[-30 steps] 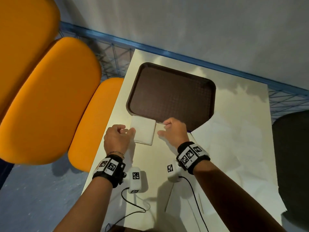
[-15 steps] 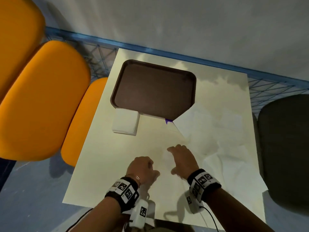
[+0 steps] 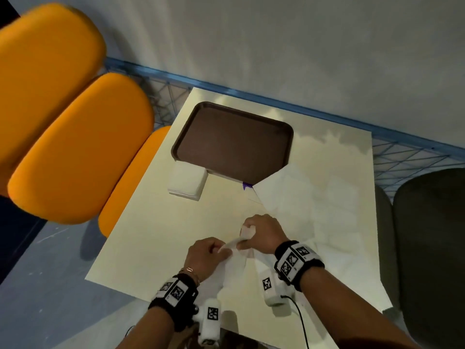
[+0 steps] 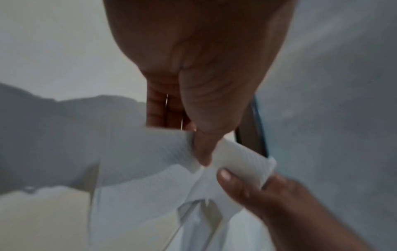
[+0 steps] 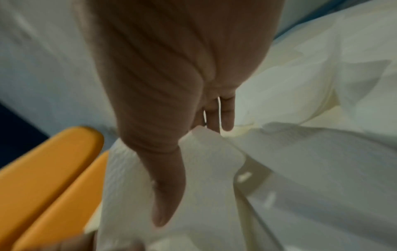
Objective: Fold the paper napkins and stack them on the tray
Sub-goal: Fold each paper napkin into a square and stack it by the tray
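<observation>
Over the near part of the pale cream surface (image 3: 156, 238), the person's left hand (image 3: 205, 256) and right hand (image 3: 263, 234) are together holding one thin white embossed paper napkin (image 3: 234, 263) lifted off it. The left hand's thumb and curled fingers (image 4: 165, 110) are pinching the napkin's upper edge, with the sheet hanging down below them in soft, loose folds. The right hand's thumb is lying across the front of the same napkin while its fingers (image 5: 223, 112) are curling behind the paper, so the sheet is running between thumb and fingers; a short rolled or doubled-over portion is bulging just above that grip. Both wrist views are showing a fine dimpled, quilted texture on the paper, though they are blurred. Farther away, a dark brown rectangular plastic tray (image 3: 234, 143) with rounded corners and a raised rim is lying flat on the surface. Just beside the tray's near left corner, touching its edge, a small square stack of folded white napkins (image 3: 187, 182) is resting on the surface, not on the tray. To the right, a loose spread of unfolded white napkins (image 3: 314, 205) is lying crumpled and overlapping, covering the tray's near right corner.
</observation>
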